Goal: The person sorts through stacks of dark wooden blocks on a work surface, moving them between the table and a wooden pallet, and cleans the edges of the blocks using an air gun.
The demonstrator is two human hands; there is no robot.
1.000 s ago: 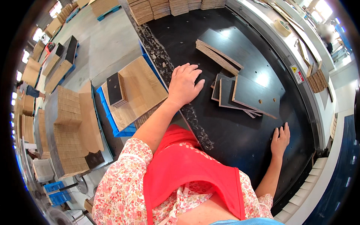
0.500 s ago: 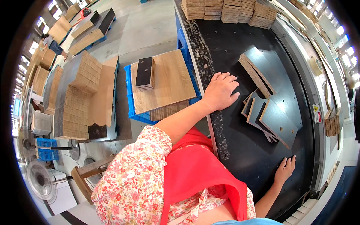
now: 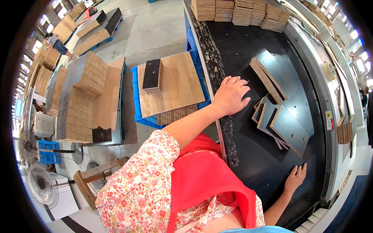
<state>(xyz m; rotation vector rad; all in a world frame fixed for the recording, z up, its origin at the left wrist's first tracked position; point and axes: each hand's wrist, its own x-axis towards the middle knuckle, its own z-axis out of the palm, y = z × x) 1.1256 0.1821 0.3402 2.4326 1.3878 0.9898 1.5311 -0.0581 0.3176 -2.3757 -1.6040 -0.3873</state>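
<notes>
Your L hand (image 3: 232, 96) rests back-up at the L side of the blk table (image 3: 268, 171), fingers slightly spread. Your R hand (image 3: 295, 179) rests on its near R part, fingers loosely apart. Dark bds (image 3: 290, 130) lie askew & overlapping btwn/ahead of both, near but untouched. To your L, a sm. stack (image 3: 150, 77) sits on a wood panel (image 3: 182, 77) over a blue crate (image 3: 137, 97).

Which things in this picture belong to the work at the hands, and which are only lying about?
Apparently in the work:
- left hand, at the edge of the black table
- right hand, over the same table
- loosely piled dark boards, held by neither hand

Apparently just standing or lying about:
- fan
- wooden frame
- beige roll
</notes>
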